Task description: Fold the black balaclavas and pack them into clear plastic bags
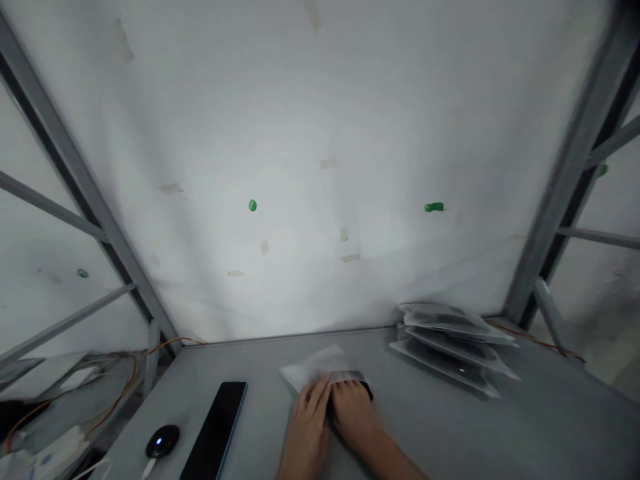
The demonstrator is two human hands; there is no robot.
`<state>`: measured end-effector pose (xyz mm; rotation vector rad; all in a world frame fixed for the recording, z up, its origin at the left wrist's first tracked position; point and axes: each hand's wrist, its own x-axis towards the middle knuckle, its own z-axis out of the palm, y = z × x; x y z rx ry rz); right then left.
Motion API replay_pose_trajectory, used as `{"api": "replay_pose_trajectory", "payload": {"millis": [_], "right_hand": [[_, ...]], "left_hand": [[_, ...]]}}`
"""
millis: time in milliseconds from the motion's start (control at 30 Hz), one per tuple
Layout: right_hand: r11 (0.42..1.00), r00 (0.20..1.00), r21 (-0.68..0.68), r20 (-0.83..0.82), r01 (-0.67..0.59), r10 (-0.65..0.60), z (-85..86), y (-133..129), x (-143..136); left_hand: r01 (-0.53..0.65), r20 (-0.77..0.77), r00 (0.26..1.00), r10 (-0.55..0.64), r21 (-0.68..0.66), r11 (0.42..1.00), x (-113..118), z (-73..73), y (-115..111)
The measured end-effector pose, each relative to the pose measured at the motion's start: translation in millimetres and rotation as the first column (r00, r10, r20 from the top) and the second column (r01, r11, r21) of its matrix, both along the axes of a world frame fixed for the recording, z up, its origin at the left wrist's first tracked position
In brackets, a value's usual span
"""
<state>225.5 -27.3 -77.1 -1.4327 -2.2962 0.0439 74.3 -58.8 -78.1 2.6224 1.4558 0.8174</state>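
Note:
My left hand (311, 408) and my right hand (354, 408) work side by side at the middle of the table's front part. A frosted translucent plastic bag (317, 363) lies under and beyond them. The left fingers are closed together on the bag's near edge. The right fingers are curled at the bag's edge, their tips hidden. Beside the right knuckles a dark flat item (369, 389) shows, partly covered by the bag and the hand; its kind cannot be made out.
Several filled frosted bags (450, 343) lie stacked at the back right of the grey table (430, 427). At the left are a black slab with a blue edge (215, 430) and a round black device (163, 441) with a lit spot and white cable. Metal posts (107, 220) flank the white wall.

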Motion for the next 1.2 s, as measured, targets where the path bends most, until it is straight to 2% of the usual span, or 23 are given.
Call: {"api": "replay_pose_trajectory", "payload": {"millis": [33,100,167,233,333,400,433,533,633,700,800,900,1000,1100,1200], "right_hand": [[0.999,0.999,0.019,-0.011,-0.031,0.031,-0.3,-2,-2],[0.980,0.981,0.068,-0.028,-0.188,0.190,1.9,-9,3],[0.924,0.930,0.134,-0.027,-0.359,0.366,6.0,-18,22],[0.889,0.904,0.199,-0.030,-0.414,0.427,10.2,-24,46],[0.941,0.948,0.200,-0.105,-0.275,0.299,13.9,-18,78],[0.975,0.965,0.107,-0.157,-0.197,0.212,13.1,-5,87],[0.979,0.963,0.059,-0.176,-0.196,0.203,11.6,3,88],[0.974,0.951,-0.003,-0.216,-0.227,0.221,4.9,25,80],[0.981,0.960,0.053,-0.202,-0.187,0.194,3.0,36,68],[0.983,0.968,0.081,-0.177,-0.165,0.178,7.5,35,65],[0.987,0.973,0.050,-0.170,-0.151,0.157,18.8,25,66],[0.975,0.950,-0.018,-0.232,-0.222,0.212,25.1,14,68],[0.956,0.923,-0.084,-0.297,-0.282,0.246,20.6,14,62],[0.980,0.956,-0.094,-0.254,-0.173,0.144,12.6,25,50],[0.994,0.977,-0.085,-0.207,-0.067,0.048,11.1,35,42]], "left_hand": [[-0.005,0.014,1.000,0.005,-0.001,1.000,-1,1.5,-1],[-0.027,0.060,0.998,0.027,-0.010,1.000,-5,3.9,-4],[-0.032,0.117,0.993,0.035,-0.029,0.999,-12,4.9,-6],[-0.036,0.165,0.985,0.042,-0.040,0.999,-18,4.7,-7],[-0.109,0.153,0.982,0.114,-0.044,0.993,-21,4.3,-3],[-0.155,0.096,0.983,0.157,-0.029,0.987,-18,6.0,1],[-0.168,0.063,0.984,0.169,-0.019,0.986,-17,7.4,3],[-0.204,-0.011,0.979,0.205,0.037,0.978,-13,12.0,7],[-0.217,-0.062,0.973,0.224,0.094,0.972,-15,15.0,11],[-0.204,-0.063,0.975,0.212,0.110,0.973,-21,16.5,12],[-0.172,-0.030,0.984,0.175,0.103,0.980,-29,20.0,11],[-0.113,-0.004,0.993,0.114,0.078,0.990,-30,24.4,10],[-0.074,-0.064,0.995,0.077,0.047,0.996,-18,27.9,17],[-0.130,-0.178,0.975,0.131,0.021,0.991,-3,30.4,28],[-0.206,-0.230,0.952,0.203,0.011,0.979,4,32.0,34]]}}
